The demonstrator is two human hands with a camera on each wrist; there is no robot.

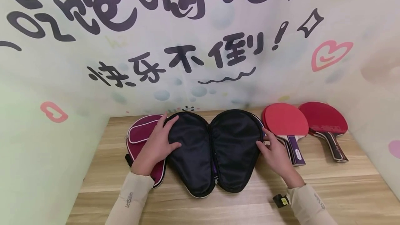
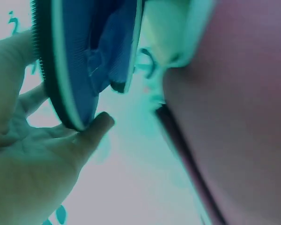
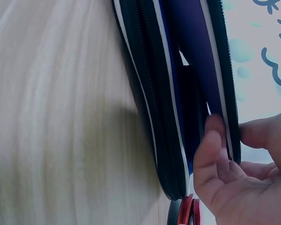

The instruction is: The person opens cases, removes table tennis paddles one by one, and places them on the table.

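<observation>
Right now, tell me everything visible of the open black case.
The black case has a black, fabric-like lining and zippered edges with white piping; its underside looks purple. It is spread open, paddle-shaped halves joined in the middle, narrow ends toward the person, between the maroon case and red paddles. The left hand and right hand grip its outer edges.
</observation>
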